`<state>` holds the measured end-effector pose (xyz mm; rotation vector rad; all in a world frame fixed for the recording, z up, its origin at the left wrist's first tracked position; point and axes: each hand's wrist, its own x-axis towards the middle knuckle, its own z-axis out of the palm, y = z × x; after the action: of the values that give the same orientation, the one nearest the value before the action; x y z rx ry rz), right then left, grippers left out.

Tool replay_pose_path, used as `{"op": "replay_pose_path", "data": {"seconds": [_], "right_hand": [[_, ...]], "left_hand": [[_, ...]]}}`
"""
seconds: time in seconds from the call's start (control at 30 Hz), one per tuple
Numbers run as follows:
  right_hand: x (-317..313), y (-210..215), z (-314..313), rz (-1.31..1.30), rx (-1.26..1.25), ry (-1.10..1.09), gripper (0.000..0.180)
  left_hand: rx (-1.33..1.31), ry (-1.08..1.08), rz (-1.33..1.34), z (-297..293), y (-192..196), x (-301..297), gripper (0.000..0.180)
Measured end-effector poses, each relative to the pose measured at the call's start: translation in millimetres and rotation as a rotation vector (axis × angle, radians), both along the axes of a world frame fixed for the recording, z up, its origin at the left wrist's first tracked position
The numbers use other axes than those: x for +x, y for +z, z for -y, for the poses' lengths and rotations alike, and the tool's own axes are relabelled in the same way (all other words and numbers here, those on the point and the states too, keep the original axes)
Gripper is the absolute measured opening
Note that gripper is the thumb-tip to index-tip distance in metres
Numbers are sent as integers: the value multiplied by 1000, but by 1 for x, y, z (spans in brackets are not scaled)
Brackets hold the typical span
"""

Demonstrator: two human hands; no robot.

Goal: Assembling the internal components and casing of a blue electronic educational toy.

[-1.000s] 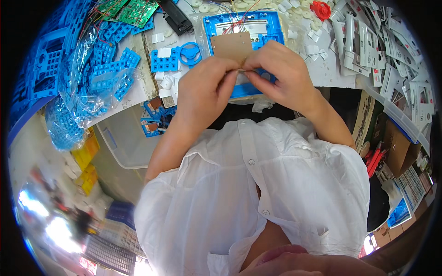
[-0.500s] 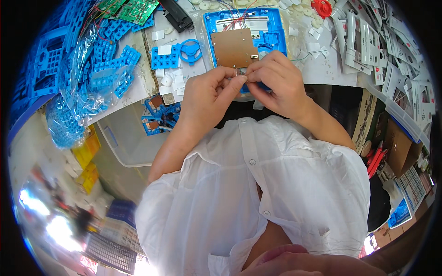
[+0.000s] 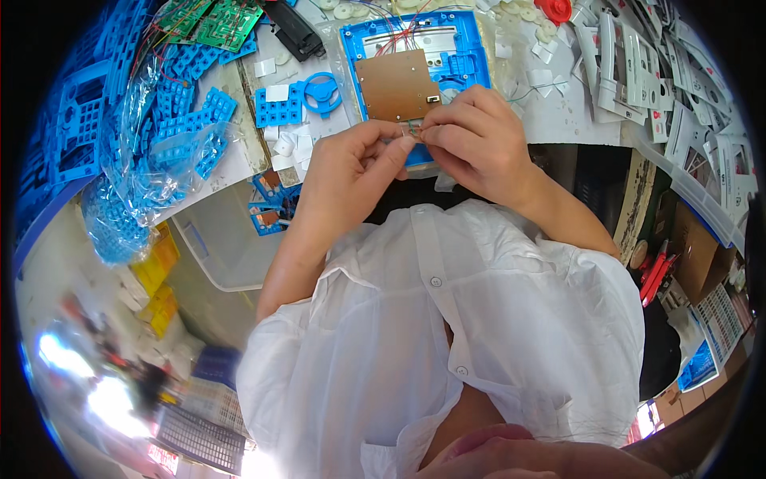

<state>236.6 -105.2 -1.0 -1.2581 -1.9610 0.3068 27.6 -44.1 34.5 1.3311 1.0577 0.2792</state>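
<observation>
Above the near edge of the white table, my left hand (image 3: pixel 349 168) and my right hand (image 3: pixel 481 144) meet fingertip to fingertip. Both are closed in a pinch. Between them shows a tiny, thin greenish bit, too small to name. Just beyond my fingers lies a brown circuit board (image 3: pixel 391 84) with a small switch-like part at its right edge. It rests over an open blue plastic housing (image 3: pixel 471 60), from which red and dark wires (image 3: pixel 407 32) run. My fingers cover the board's near edge and part of the housing.
Left of the housing are a blue toy steering wheel (image 3: pixel 322 94), a blue button pad (image 3: pixel 278 108) and a black plastic part (image 3: pixel 294 30). Bagged blue parts (image 3: pixel 120 207) and green circuit boards (image 3: pixel 227 24) lie farther left. White panels (image 3: pixel 630 68) crowd the right.
The view has shifted slightly, so the housing and board sit a little further left and up. My hands stay together in a pinch, with the fingers slightly readjusted.
</observation>
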Motion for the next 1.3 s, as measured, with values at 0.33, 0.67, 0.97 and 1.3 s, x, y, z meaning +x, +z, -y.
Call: {"op": "replay_pose_path", "data": {"seconds": [0.33,0.67,0.97,1.3], "right_hand": [[-2,1,2,-2,-8,19,32],[-4,5,-4,-104,-89,2,22],[10,34,-32,-387,-651,139,8],[22,36,-47,-523,-1024,23,12]], "left_hand": [[106,-31,-25,5,-8,-1,21],[411,-181,-111,6,7,4,32],[754,-250,-155,-9,-10,6,16],[582,-211,-86,-17,3,11,15]]}}
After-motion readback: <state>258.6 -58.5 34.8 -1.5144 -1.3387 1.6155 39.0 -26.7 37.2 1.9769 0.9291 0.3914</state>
